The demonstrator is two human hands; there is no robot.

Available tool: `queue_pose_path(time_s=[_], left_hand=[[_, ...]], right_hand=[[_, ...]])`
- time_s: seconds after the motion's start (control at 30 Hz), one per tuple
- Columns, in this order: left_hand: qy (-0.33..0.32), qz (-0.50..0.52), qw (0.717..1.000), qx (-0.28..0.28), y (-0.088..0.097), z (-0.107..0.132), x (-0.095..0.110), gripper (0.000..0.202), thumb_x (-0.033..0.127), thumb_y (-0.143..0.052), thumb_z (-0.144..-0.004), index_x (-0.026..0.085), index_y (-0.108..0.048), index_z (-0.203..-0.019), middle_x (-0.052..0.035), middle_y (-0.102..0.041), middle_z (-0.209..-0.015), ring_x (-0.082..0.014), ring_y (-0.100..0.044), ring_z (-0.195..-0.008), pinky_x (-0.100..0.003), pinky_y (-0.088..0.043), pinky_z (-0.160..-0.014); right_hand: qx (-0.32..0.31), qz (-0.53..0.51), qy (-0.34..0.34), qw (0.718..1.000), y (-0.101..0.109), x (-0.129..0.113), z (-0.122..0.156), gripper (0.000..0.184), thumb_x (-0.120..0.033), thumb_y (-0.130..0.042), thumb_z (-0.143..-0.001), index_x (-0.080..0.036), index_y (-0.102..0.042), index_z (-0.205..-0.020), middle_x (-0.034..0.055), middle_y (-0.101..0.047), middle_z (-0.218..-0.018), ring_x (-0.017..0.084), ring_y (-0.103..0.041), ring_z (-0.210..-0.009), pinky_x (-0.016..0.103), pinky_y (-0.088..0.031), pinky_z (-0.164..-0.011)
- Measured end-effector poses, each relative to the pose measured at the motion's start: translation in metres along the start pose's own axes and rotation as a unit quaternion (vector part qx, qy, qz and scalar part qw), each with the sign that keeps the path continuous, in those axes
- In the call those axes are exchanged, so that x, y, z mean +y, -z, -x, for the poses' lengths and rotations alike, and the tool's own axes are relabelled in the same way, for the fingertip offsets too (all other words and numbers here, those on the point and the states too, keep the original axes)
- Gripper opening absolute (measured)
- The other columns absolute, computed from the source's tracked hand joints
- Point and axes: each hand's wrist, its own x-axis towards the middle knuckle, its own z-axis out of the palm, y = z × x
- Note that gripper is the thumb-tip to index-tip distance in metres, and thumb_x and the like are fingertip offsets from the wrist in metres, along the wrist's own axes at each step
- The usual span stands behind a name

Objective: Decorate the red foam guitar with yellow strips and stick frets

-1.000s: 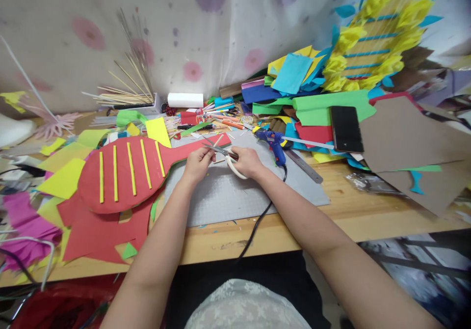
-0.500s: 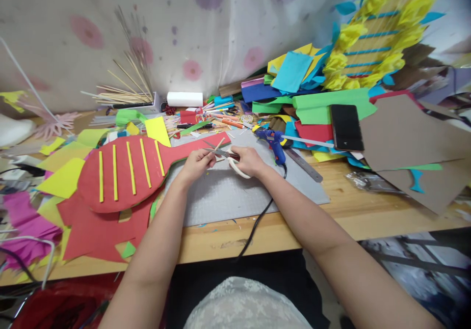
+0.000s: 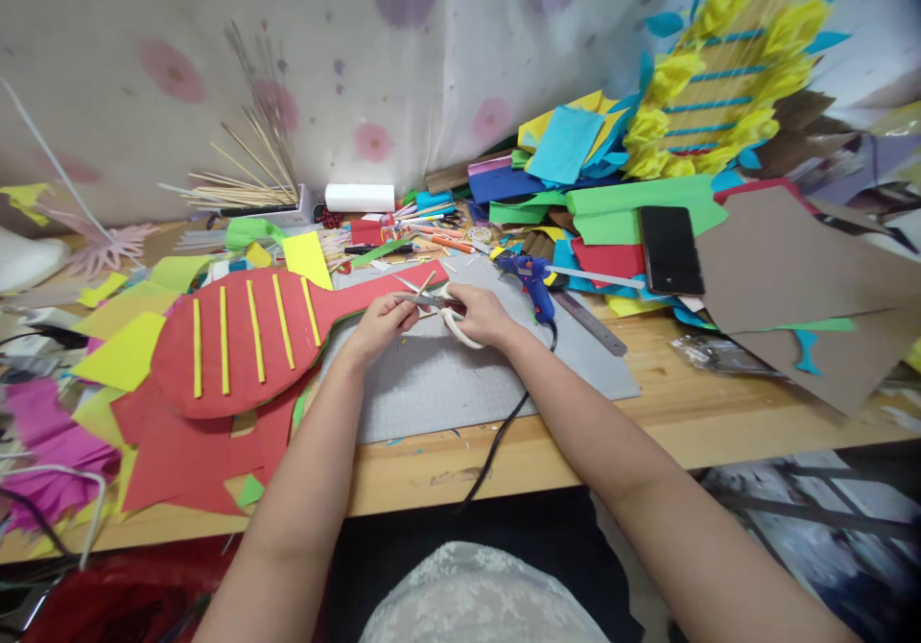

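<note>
My right hand (image 3: 481, 315) is closed around the white handles of a pair of scissors (image 3: 460, 330). The blades point left, slightly parted, and reach my left fingertips. My left hand (image 3: 387, 322) pinches a thin tan stick (image 3: 429, 280), which slants up past the blades; its lower part is hidden by my fingers. Both hands are above a grey cutting mat (image 3: 446, 389). To their left lies a red racket-shaped cutout (image 3: 208, 355) with several yellow strips across its round part, its handle stretching behind my left hand.
A blue glue gun (image 3: 531, 280) rests on the mat, its black cord running over the table's front edge. Beside it are a metal ruler (image 3: 590, 323) and a black phone (image 3: 671, 250). Coloured sheets (image 3: 129, 345) crowd the left. A yellow-flowered craft piece (image 3: 709, 96) leans at the back right.
The camera view has shifted slightly. The scissor blades look a little further apart around the stick. Both hands keep nearly the same place and grip.
</note>
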Motion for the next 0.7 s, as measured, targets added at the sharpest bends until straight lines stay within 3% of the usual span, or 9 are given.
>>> queue_pose_path(time_s=[0.13,0.33,0.53,0.7], left_hand=[[0.065,0.114,0.99,-0.051,0.0042,0.004,0.0029,0.035,0.044,-0.065,-0.067,0.01,-0.061,-0.074,0.0075,-0.029,-0.043,-0.0032,-0.019,-0.038,-0.02,-0.012,-0.041],[0.111,0.154,0.98,-0.061,0.0084,0.0068,0.0046,0.035,0.042,-0.071,-0.061,0.01,-0.06,-0.069,0.0082,-0.026,-0.043,-0.0019,-0.018,-0.039,-0.019,-0.009,-0.04],[0.088,0.117,0.989,-0.038,0.0057,0.0036,0.0009,0.038,0.046,-0.065,-0.068,0.009,-0.061,-0.076,0.0083,-0.027,-0.044,-0.002,-0.018,-0.038,-0.018,-0.01,-0.04],[0.061,0.096,0.994,0.007,0.0082,0.0009,0.0038,0.031,0.041,-0.065,-0.068,0.012,-0.057,-0.076,0.0086,-0.027,-0.045,-0.0028,-0.019,-0.038,-0.018,-0.01,-0.039]], right_hand=[[0.007,-0.033,0.027,0.999,-0.0007,-0.0008,0.0,0.011,-0.029,-0.049,-0.067,-0.018,-0.048,-0.067,-0.0009,-0.053,-0.064,0.01,-0.038,-0.056,0.021,-0.026,-0.055],[0.019,-0.017,0.025,0.999,-0.0024,-0.0027,0.0025,0.013,-0.03,-0.05,-0.065,-0.018,-0.045,-0.061,-0.0013,-0.05,-0.058,0.009,-0.036,-0.052,0.022,-0.024,-0.053],[0.012,-0.006,-0.005,1.0,-0.0045,-0.0018,0.0019,0.016,-0.032,-0.054,-0.065,-0.018,-0.047,-0.06,-0.0012,-0.051,-0.057,0.009,-0.038,-0.052,0.022,-0.025,-0.053],[-0.012,0.0,-0.025,1.0,-0.0027,0.0003,-0.0006,0.021,-0.039,-0.053,-0.073,-0.018,-0.053,-0.071,0.0002,-0.058,-0.068,0.01,-0.044,-0.058,0.022,-0.028,-0.055]])
